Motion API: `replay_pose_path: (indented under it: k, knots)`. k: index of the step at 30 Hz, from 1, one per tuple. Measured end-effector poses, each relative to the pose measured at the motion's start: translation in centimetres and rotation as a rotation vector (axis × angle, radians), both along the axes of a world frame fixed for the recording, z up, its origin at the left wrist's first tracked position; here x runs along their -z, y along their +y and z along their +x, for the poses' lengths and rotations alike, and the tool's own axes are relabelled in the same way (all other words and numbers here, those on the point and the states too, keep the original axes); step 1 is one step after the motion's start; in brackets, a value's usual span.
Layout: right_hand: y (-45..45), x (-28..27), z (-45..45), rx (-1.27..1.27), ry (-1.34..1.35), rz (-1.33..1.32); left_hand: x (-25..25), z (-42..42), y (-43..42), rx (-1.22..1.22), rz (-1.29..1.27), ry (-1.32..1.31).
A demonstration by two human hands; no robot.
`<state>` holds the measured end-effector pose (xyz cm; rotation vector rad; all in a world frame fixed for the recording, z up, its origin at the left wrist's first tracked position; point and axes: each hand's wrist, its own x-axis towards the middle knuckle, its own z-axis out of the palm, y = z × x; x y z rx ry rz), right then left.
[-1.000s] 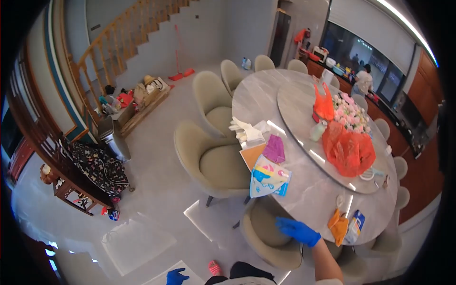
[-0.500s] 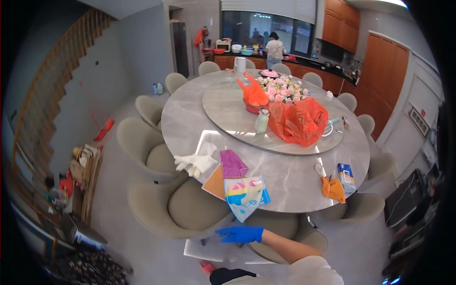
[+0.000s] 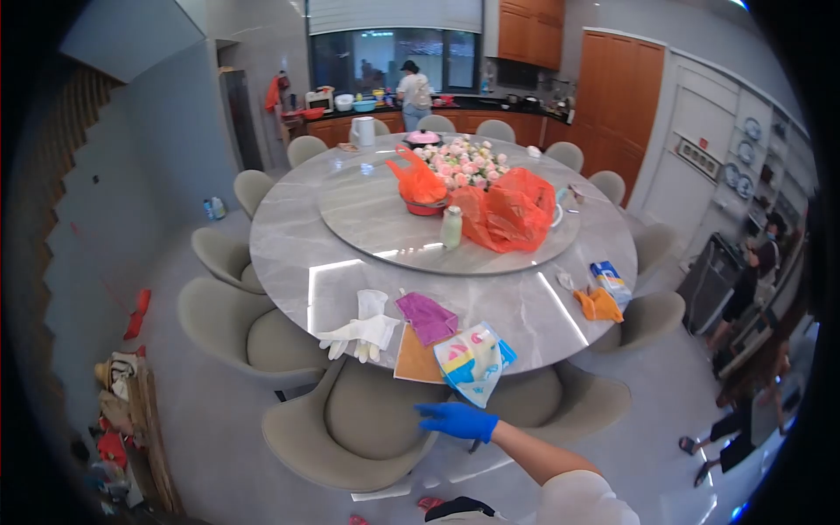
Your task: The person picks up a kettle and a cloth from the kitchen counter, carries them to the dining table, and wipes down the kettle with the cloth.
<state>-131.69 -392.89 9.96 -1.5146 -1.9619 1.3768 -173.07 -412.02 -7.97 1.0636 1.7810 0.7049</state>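
Observation:
My right hand [image 3: 459, 421], in a blue glove, reaches out over the chairs in front of the round table. Its fingers are stretched out and hold nothing. Closest to it is a white, blue and yellow plastic packet [image 3: 474, 363] hanging partly over the table's near edge. Beneath and beside that packet lies a flat brown sheet [image 3: 416, 359], with a purple cloth [image 3: 427, 317] overlapping its top. Further left, white gloves [image 3: 363, 331] lie loosely at the rim. My left hand is out of view.
Grey chairs [image 3: 346, 459] surround the marble table [image 3: 289, 236]. Its turntable [image 3: 354, 210] holds a red plastic bag [image 3: 516, 213], a green bottle [image 3: 451, 227] and flowers [image 3: 468, 162]. An orange cloth [image 3: 598, 305] lies at the right. One person [image 3: 415, 90] stands by the counter; others are at the right.
The view has swung right, bringing people and shelves at the right into sight. My right hand stays stretched out, now nearer the table edge and the packet.

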Motion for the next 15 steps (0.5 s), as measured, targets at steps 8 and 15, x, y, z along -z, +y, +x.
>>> replay_pose_path:
  k: [8,15]
  knots:
    - [-9.4,-1.4,-7.5,0.286,0.114,-0.185,0.5,-6.3,10.4,0.448,-0.052,-0.135]
    - [-14.9,-3.2,-9.1,0.472,0.073,-0.152,0.4,-1.9,14.8,0.767,-0.134,-0.21]
